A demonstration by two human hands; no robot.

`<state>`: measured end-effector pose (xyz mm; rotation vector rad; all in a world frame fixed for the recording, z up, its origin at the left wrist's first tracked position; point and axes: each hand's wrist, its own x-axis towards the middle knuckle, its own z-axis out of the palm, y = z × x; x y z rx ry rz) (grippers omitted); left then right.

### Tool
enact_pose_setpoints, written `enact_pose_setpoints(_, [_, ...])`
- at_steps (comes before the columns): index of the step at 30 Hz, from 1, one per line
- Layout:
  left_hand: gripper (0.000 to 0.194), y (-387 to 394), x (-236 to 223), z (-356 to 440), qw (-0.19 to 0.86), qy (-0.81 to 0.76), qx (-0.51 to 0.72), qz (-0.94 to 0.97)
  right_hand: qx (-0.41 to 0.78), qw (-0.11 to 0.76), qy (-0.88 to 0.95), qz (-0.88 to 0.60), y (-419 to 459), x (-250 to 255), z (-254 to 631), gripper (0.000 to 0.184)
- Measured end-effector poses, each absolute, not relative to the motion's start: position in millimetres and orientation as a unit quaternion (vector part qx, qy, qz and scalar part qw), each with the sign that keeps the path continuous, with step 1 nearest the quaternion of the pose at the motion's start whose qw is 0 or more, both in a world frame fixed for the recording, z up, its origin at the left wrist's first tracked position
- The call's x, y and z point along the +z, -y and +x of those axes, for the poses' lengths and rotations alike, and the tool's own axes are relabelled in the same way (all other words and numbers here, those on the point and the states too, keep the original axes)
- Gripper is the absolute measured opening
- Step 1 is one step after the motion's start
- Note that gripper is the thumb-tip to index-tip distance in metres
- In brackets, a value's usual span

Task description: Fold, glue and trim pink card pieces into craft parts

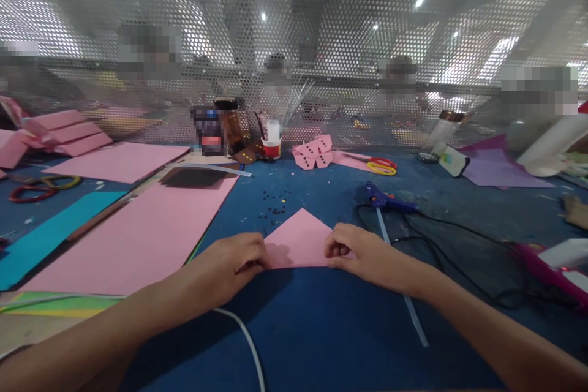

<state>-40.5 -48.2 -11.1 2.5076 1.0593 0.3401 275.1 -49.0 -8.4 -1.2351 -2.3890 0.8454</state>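
Observation:
A small pink sheet of paper [301, 237], folded into a triangle with its peak pointing away from me, lies on the blue tabletop [316, 331]. My left hand [243, 255] pinches its left corner, fingers curled. On the opposite corner, my right hand [351, 251] grips the paper between thumb and bent fingers. Both corners are partly hidden by the fingers. Small black paper dots [271, 215] are scattered just beyond the triangle. A blue glue gun [388, 199] with a clear glue stick [416, 321] lies past my right hand.
Large pink sheets [133, 226] and a teal strip [59, 233] cover the left side. At the back stand a small cup [272, 148], a pink dotted butterfly cutout [313, 152] and yellow-red scissors [382, 165]. Black cords run right; a white cable [248, 337] crosses in front. A perforated metal screen [321, 30] rises behind.

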Motion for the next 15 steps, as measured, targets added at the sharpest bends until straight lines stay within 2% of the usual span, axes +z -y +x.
enact_pose_setpoints(10, [0.028, 55.3, -8.9, -36.4, 0.054, -0.302, 0.084, 0.948, 0.297, 0.155, 0.835, -0.436, 48.3, -7.5, 275.4, 0.008])
enact_pose_setpoints(15, [0.029, 56.3, -10.3, -37.3, 0.022, -0.277, 0.101, 0.955, 0.297, 0.159, 0.834, -0.438, 47.9, -7.4, 273.9, 0.008])
